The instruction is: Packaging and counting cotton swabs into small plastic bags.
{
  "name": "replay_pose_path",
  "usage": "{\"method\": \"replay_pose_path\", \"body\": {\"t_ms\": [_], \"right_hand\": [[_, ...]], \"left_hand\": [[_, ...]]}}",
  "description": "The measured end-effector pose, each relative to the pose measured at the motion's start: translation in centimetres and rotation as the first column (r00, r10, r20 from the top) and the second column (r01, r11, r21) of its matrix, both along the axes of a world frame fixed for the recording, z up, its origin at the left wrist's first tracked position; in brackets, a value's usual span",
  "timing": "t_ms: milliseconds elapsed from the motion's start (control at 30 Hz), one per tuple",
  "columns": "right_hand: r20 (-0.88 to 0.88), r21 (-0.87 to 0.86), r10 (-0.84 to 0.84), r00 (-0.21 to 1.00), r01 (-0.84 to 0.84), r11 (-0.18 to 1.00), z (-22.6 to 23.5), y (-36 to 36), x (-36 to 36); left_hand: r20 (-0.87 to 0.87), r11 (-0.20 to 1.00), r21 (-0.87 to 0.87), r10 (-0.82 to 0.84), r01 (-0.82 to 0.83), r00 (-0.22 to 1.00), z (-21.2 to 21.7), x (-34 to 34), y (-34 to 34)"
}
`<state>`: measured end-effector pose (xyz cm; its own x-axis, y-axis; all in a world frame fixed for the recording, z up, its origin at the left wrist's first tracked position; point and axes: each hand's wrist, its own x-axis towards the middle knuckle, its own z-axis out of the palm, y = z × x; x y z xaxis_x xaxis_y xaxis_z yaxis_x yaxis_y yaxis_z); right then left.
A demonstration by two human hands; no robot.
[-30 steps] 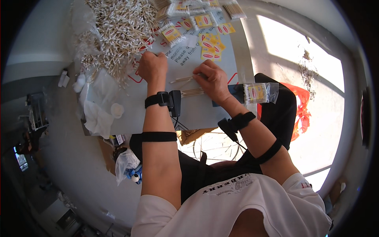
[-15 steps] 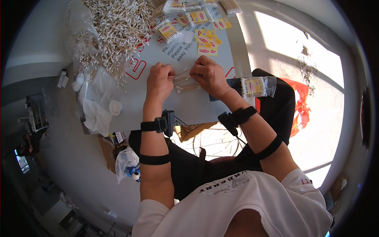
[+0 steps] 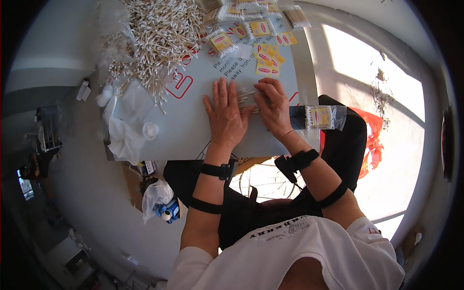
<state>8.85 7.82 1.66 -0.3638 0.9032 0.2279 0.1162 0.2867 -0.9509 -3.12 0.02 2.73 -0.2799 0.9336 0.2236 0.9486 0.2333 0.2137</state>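
Note:
My left hand [image 3: 224, 114] lies flat, fingers spread, on the white board [image 3: 193, 130]. My right hand [image 3: 273, 104] rests beside it with fingers bent. Between the two hands a small bunch of cotton swabs [image 3: 245, 96] lies on the board, pressed from both sides by my fingers. A big loose heap of cotton swabs [image 3: 159, 34] covers the far left of the board. A filled clear packet of swabs with a yellow label [image 3: 319, 117] lies at the board's right edge, next to my right wrist.
Several filled swab packets [image 3: 241, 19] and loose yellow labels [image 3: 268, 58] lie at the far side. A crumpled plastic bag [image 3: 125, 140] and a small white cap [image 3: 150, 130] sit at the board's left. An orange bag [image 3: 372, 145] lies on the floor at right.
Both hands have drawn together over the small bunch of swabs. My left hand has flattened with fingers spread, and the view has shifted slightly.

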Motion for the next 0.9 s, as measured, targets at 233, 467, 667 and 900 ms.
{"method": "replay_pose_path", "body": {"t_ms": [233,467,667,900], "right_hand": [[-0.009,0.009,0.025,1.000,-0.025,1.000,0.0,0.1,-0.3],[0.006,-0.036,0.030,1.000,-0.029,0.999,0.3,0.2,0.2],[-0.027,-0.044,0.031,0.999,-0.032,0.998,-0.3,0.6,0.5],[-0.021,-0.071,0.038,0.999,-0.040,0.997,-0.5,0.5,0.5]], "left_hand": [[0.684,0.689,0.223,0.393,-0.690,0.614,-1.2,-12.7,4.3],[0.964,0.627,-0.265,0.185,-0.733,-0.190,0.7,-13.9,7.5],[0.925,0.828,-0.367,0.373,-0.424,-0.073,1.4,-9.9,4.5],[0.185,0.884,0.271,0.340,-0.381,0.922,1.4,-12.2,4.5]]}}
